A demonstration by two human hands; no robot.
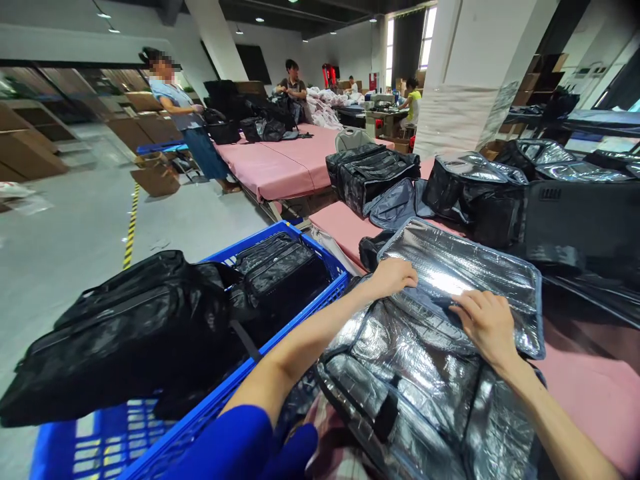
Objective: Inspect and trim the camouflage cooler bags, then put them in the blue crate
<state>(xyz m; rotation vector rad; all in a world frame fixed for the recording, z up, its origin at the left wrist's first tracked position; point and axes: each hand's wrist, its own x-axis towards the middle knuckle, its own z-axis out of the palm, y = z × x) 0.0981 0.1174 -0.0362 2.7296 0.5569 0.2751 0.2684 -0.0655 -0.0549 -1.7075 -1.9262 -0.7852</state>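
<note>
An open cooler bag (pixel 415 373) with shiny silver foil lining lies in front of me on the pink table (pixel 595 393), its lid (pixel 480 273) flipped back. My left hand (pixel 395 277) is curled over the hinge edge where the lid meets the bag, fingers closed on the lining. On the foil at the lid's near edge rests my right hand (pixel 487 323), fingers bent and pressing down, gripping the same seam.
A blue plastic crate (pixel 210 407) at my left holds black bags (pixel 135 327). More black and silver bags (pixel 475 187) are piled across the table behind. Other people (pixel 185 113) stand at a far pink table (pixel 285 160). Grey floor with a yellow line lies left.
</note>
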